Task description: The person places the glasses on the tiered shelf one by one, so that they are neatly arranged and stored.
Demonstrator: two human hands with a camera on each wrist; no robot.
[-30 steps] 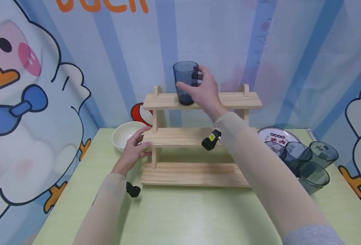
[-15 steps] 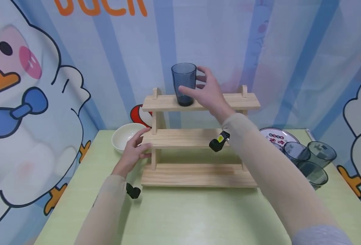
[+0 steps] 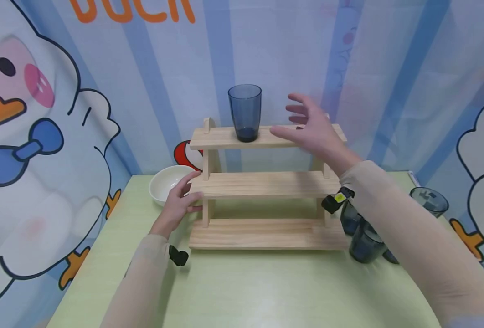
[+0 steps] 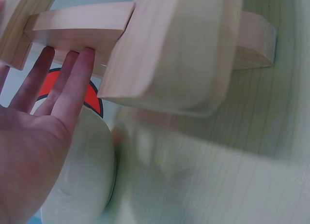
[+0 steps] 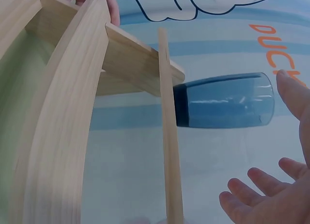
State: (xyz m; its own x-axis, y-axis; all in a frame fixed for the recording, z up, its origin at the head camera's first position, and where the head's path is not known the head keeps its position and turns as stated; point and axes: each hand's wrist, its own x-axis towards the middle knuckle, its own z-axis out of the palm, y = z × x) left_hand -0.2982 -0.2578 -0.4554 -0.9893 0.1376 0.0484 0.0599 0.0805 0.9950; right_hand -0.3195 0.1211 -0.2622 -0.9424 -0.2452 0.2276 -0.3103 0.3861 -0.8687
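Note:
A blue-tinted drinking glass (image 3: 245, 111) stands upright on the left part of the top tier of a three-tier wooden display stand (image 3: 262, 184). To its right, my right hand (image 3: 317, 130) is spread in the air with its fingers apart. A gap separates that hand from the glass (image 5: 225, 103) in the right wrist view. At the stand's left end, my left hand (image 3: 175, 205) touches the middle tier. In the left wrist view, straight fingers (image 4: 72, 91) rest against the upright between two tiers.
A white bowl (image 3: 160, 187) sits behind the left hand. Several tinted glasses, one at the front (image 3: 365, 243) and one farther back (image 3: 430, 200), stand right of the stand, partly hidden by the right arm. A cartoon duck curtain (image 3: 164, 91) hangs behind the green table (image 3: 266, 287).
My right hand has let go of the glass and drawn away to the right. The glass stays on the top tier. My left hand has kept its place.

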